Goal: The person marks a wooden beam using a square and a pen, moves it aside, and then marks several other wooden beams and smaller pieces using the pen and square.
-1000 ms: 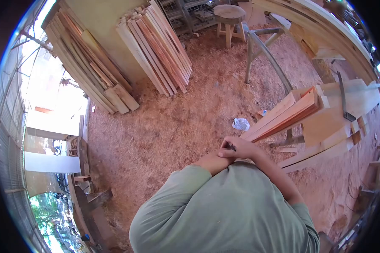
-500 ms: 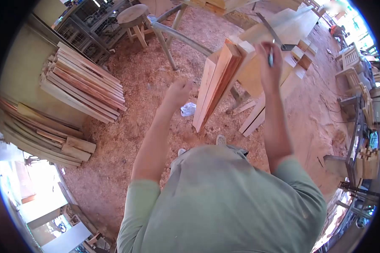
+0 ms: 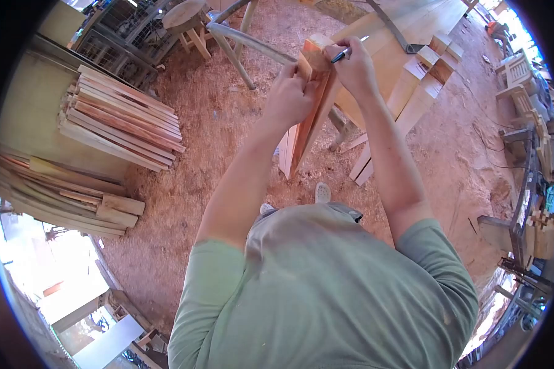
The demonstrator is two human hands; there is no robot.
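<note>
Pen (image 3: pixel 338 57) in R hand (image 3: pixel 356 66), L hand (image 3: pixel 289 98) on wood pcs (image 3: pixel 308 123)

Daylight glares white at both sides, seemingly washing out detail along fisheye-bent edges.

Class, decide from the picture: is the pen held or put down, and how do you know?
Held: the pen sits in the right hand, its dark end pointing toward the boards the left hand touches.

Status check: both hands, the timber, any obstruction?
Left hand against the timber, near its far end. Right hand gripping a pen, close beside that end. Nothing visibly in the way.
</note>
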